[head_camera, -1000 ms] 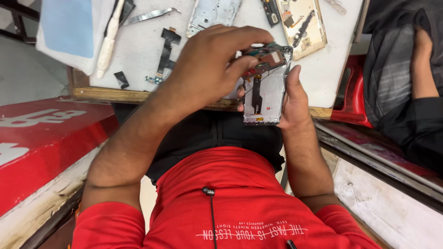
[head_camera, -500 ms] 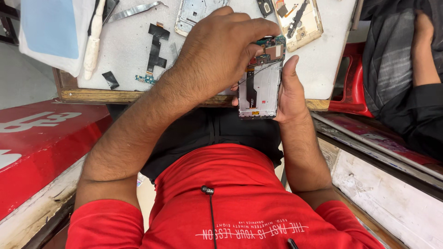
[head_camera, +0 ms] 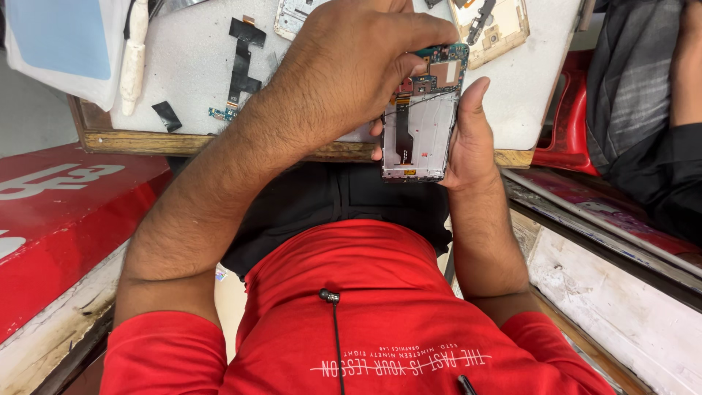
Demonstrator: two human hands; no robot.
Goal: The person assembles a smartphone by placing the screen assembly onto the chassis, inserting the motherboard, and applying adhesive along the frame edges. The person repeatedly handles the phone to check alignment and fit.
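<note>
Head view: the right hand [head_camera: 468, 139] cradles an opened phone [head_camera: 418, 121] from the side, thumb along its edge, above the counter [head_camera: 190, 66] rim. The left hand [head_camera: 351, 66] curls over its top end, fingertips [head_camera: 420, 33] pinched at the circuit board [head_camera: 437, 69]. Risk, as judged: excess fingertip force could crack the board or tear a ribbon cable; a loose grip could drop the phone onto the lap. A flex cable [head_camera: 241, 62] lies on the counter.
</note>
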